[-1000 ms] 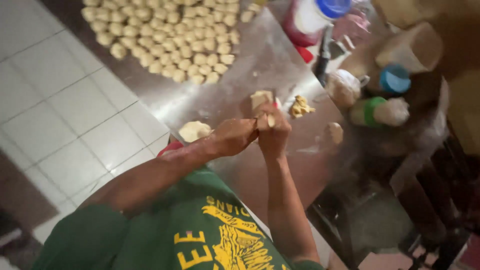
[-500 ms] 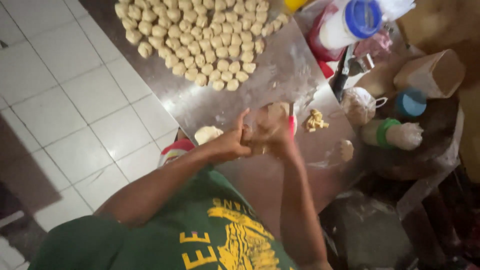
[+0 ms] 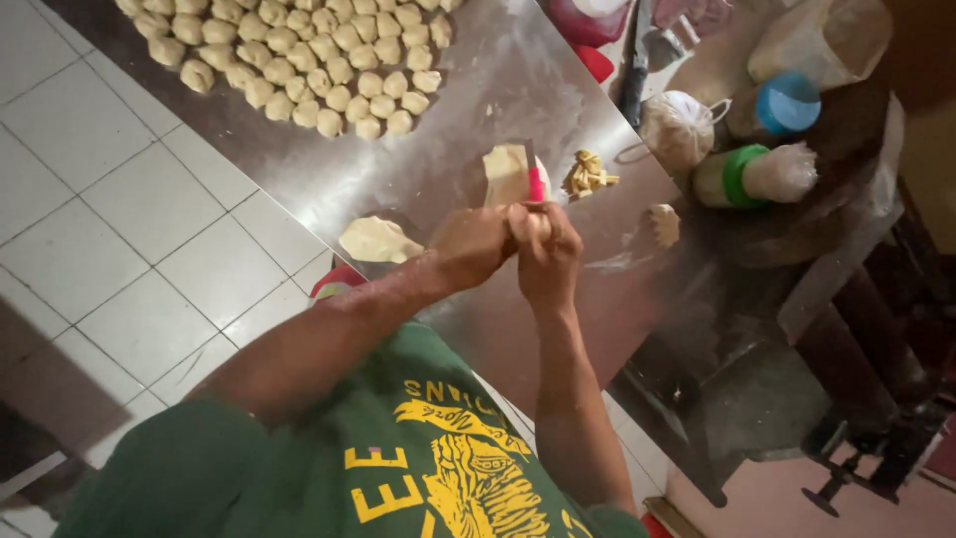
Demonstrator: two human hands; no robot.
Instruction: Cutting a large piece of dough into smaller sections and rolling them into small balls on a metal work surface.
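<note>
Both hands meet above the steel table [image 3: 558, 329] — the left hand [image 3: 476, 244] and right hand [image 3: 546, 249] have their fingers curled shut around a small pale-yellow dough piece [image 3: 540, 225], mostly hidden, only a soft rounded edge showing. Just beyond sits a dough scraper [image 3: 510, 174]; a flat dough lump [image 3: 376, 240] lies near — rows of dough balls [image 3: 299, 60] farther off.

Steel surface [image 3: 538, 70] carried rows of pale dough balls [image 3: 299, 60] at its far end, a flat dough piece [image 3: 376, 240], and yellow scraps [image 3: 588, 175]. Blue-capped bottle [image 3: 787, 103], green-capped bottle [image 3: 757, 175] and tied plastic bag [image 3: 677, 130] stood close together. White tiled floor [image 3: 110, 229] lay below.
</note>
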